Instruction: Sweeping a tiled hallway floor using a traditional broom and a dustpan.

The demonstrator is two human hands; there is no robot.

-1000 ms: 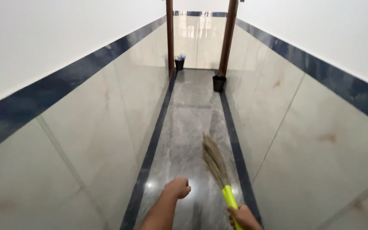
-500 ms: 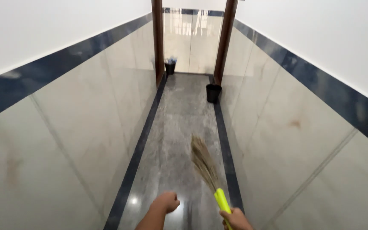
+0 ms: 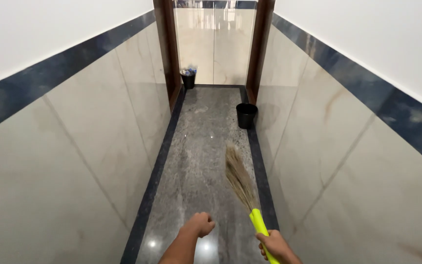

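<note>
My right hand (image 3: 275, 246) grips the yellow-green handle of a grass broom (image 3: 242, 188) at the bottom right. Its tan bristles fan forward over the grey stone floor, tip near the right-hand dark border strip. My left hand (image 3: 200, 224) floats beside it in a loose fist, holding nothing, a short way left of the broom handle.
I stand in a narrow corridor with glossy beige tiled walls and a blue band. A black bucket (image 3: 246, 115) sits by the right wall ahead. A second black bin (image 3: 188, 78) with rubbish stands at the far left by a brown door frame (image 3: 166, 49).
The view has advanced along the corridor and both buckets appear closer. The broom and both hands keep nearly the same pose, shifted slightly right in view.
</note>
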